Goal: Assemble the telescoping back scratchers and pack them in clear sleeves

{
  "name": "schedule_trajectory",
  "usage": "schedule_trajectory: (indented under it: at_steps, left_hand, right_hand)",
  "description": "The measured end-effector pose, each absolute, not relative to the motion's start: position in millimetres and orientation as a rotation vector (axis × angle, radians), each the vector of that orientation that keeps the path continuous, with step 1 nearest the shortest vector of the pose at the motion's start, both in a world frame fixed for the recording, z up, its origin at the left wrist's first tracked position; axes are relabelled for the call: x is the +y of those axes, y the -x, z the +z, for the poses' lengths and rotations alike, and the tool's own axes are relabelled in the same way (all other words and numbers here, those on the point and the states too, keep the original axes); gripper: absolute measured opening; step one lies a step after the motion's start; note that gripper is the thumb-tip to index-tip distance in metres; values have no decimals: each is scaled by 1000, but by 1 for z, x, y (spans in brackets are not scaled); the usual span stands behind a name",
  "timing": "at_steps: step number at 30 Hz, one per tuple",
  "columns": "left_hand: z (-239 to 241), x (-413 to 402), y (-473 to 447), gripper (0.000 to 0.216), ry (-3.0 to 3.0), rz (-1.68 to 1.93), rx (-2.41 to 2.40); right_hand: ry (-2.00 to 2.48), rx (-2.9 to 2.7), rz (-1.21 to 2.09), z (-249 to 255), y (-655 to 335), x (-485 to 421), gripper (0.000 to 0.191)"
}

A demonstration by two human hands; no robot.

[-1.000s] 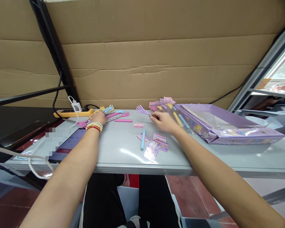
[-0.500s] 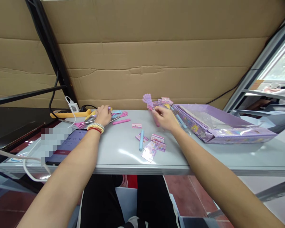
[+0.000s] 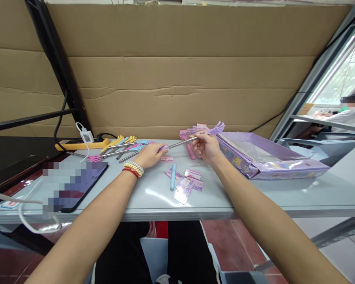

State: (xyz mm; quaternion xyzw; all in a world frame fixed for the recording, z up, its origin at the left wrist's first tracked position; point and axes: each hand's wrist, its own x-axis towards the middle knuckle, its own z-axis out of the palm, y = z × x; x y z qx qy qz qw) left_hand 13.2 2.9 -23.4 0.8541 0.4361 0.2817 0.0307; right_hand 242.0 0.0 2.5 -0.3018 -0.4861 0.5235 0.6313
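A back scratcher (image 3: 182,143) with a metal rod and a purple hand-shaped head stretches between my two hands. My left hand (image 3: 150,155) is closed around its purple handle end. At the other end, my right hand (image 3: 206,146) grips the rod just below the purple head. Several more scratchers with yellow, blue and pink heads (image 3: 131,139) lie left of and behind my left hand. In front of my hands, a light blue handle (image 3: 173,177) rests beside small printed cards (image 3: 183,190). A pink handle (image 3: 190,152) lies near my right hand.
A purple open box (image 3: 286,169) stands on the right of the grey table (image 3: 154,203). On the left are a phone (image 3: 85,185), an orange power strip (image 3: 77,145) and white cables. Cardboard (image 3: 177,71) closes off the back. A person (image 3: 350,114) sits far right.
My left hand has moved right, away from the scattered scratchers. My right hand now holds the purple head end further right, and the metal rod shows between both hands. The view has shifted slightly.
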Motion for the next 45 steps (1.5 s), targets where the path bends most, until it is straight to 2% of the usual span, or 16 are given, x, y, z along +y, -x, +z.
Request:
schedule_trajectory:
  at_steps: [4,6,10,14,21,33,45]
  left_hand:
    - [-24,5,-13,29,-2586,930,1304]
    - [-22,5,-15,25,-2487,1111,1321]
    - [-14,4,-14,25,-2005,1497,1288]
    - [-8,4,-10,26,-1469,1611,1010]
    - [-7,5,-11,14,-1192,1611,956]
    - [-12,11,-12,7,-1271,1568,1021]
    - [-12,9,-7,11,-1272,1513,967]
  right_hand:
    - [669,-1070,1258,3,-243,-1,8]
    - [698,-1045,1311,4,-244,-1,12]
    - [743,-995,1341,6,-245,0,17]
    - [746,-926,1331,4,-244,4,11]
    - [730,-761,1258,8,-244,3,12]
    - [721,-729,1224,9,-240,0,12]
    - [731,-771,1256,1,-250,10,5]
